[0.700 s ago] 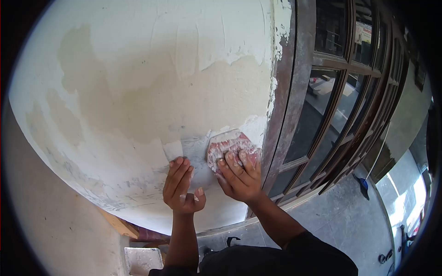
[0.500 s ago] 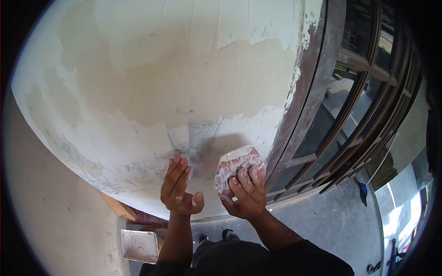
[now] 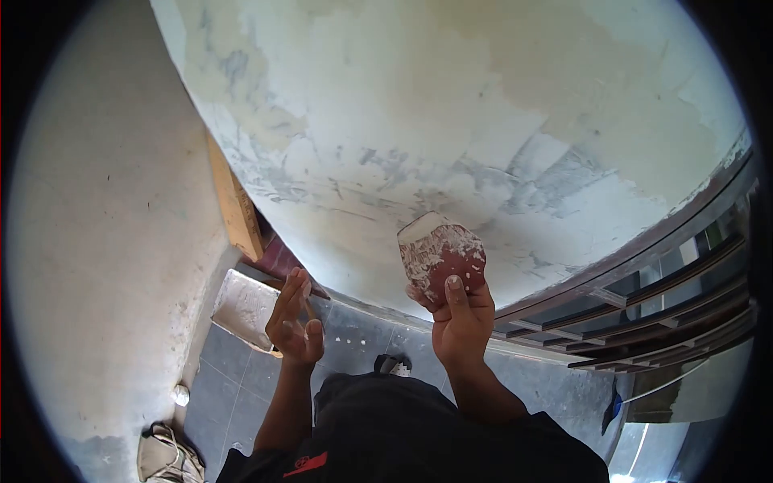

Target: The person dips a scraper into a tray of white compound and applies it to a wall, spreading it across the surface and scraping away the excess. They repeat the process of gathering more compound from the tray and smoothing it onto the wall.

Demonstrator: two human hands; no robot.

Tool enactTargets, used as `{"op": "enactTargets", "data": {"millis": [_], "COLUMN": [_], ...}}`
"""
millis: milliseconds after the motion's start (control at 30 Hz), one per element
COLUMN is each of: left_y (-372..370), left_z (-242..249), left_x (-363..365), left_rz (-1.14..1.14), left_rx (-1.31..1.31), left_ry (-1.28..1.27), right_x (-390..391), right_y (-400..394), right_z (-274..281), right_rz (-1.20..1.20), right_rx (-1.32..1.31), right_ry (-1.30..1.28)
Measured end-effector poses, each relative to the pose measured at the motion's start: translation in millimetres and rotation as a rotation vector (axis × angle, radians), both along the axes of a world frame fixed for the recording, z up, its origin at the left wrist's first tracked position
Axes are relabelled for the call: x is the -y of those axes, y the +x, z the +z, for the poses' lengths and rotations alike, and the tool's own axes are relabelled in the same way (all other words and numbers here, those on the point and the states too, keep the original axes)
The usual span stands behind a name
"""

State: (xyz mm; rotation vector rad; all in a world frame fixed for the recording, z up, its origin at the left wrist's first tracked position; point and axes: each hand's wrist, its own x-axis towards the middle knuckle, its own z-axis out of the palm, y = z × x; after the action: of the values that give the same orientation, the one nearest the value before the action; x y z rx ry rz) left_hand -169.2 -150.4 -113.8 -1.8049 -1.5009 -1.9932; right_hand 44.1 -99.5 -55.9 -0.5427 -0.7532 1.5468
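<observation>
My right hand (image 3: 464,322) grips a red putty spreader (image 3: 460,262), thumb laid over its face. White putty is smeared across the spreader, with a pale band along its top edge. Behind it rises a wall (image 3: 386,105) coated in white and beige patches with grey streaks. My left hand (image 3: 295,326) is raised with fingers extended and thumb apart, and white residue marks its fingertips. Just left of that hand, and partly covered by it, a shallow tray (image 3: 221,298) of whitish putty stands low by the side wall.
A wooden board (image 3: 234,201) leans in the corner beyond the tray. Dark window grilles (image 3: 636,326) run along the right. A cloth bag (image 3: 165,457) lies at lower left on the grey tiled floor (image 3: 233,386). A blue-headed broom-like thing (image 3: 613,409) is at lower right.
The view has swung left and down, showing more tray and floor. My right hand has turned, so the thumb now lies over the spreader's face instead of the fingers. My left hand is nearer the tray.
</observation>
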Motion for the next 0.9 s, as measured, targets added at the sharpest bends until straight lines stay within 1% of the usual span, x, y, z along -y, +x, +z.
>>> {"op": "enactTargets", "data": {"millis": [67,100,133,200,267,333,400,433,467,533,567,600,633,667,700,767,800,833,867,900], "left_y": [-24.4,-34.1,-42.4,-64.6,-87.4,-113.2,-130.1,-138.5,-148.1,-163.9,-171.7,-179.7,-186.4,-193.0,-199.0,-212.3,-220.7,-226.9,-231.7,-232.7], "left_z": [-8.4,-17.9,-17.9,-28.0,-35.0,-63.7,-98.7,-105.7,-116.9,-138.9,-148.0,-155.1,-162.6,-171.3,-186.6,-222.9,-236.8,-253.0,-270.5,-285.6], "left_x": [26.1,36.7,49.5,78.4,107.8,141.6,169.4,181.2,191.7,207.7,213.8,218.3,221.6,224.6,226.1,227.7,226.6,226.1,224.3,223.6], "left_rz": [0.024,-0.035,-0.068,-0.043,-0.036,0.023,0.037,0.063,0.088,0.120,0.105,0.110,0.108,0.108,0.115,0.174,0.188,0.243,0.298,0.313], "left_rx": [0.075,0.252,0.372,0.446,0.464,0.407,0.545,0.574,0.589,0.773,0.854,0.869,1.011,1.152,1.169,1.356,1.377,1.410,1.443,1.472], "left_ry": [-0.123,-0.116,-0.177,-0.241,-0.299,-0.468,-0.543,-0.620,-0.621,-0.722,-0.681,-0.687,-0.659,-0.623,-0.620,-0.619,-0.618,-0.591,-0.566,-0.571], "right_x": [1.2,2.5,6.6,16.6,29.8,42.0,56.2,66.8,74.8,87.9,95.1,98.2,99.4,100.3,101.7,98.7,95.6,89.6,83.7,80.3], "right_y": [-27.8,-41.8,-57.8,-95.7,-137.2,-182.0,-225.8,-245.6,-261.7,-285.2,-297.2,-305.0,-311.2,-318.3,-328.7,-350.1,-359.6,-369.4,-379.7,-388.8], "right_z": [-1.7,-8.5,-14.2,-23.3,-40.2,-74.5,-113.9,-127.4,-140.2,-165.9,-182.7,-208.3,-236.3,-252.3,-257.5,-278.3,-294.1,-313.1,-334.4,-352.4], "right_rz": [0.054,0.076,0.099,0.148,0.182,0.250,0.338,0.363,0.391,0.488,0.502,0.509,0.523,0.538,0.547,0.564,0.568,0.582,0.604,0.633], "right_rx": [0.008,0.023,0.039,0.072,0.138,0.217,0.438,0.425,0.433,0.633,0.624,0.636,0.745,0.851,0.925,0.998,1.056,1.167,1.185,1.248], "right_ry": [-0.045,-0.030,-0.021,-0.092,-0.048,-0.058,-0.063,-0.162,-0.166,-0.300,-0.299,-0.308,-0.234,-0.154,-0.159,-0.113,-0.068,0.037,0.030,0.113]}}
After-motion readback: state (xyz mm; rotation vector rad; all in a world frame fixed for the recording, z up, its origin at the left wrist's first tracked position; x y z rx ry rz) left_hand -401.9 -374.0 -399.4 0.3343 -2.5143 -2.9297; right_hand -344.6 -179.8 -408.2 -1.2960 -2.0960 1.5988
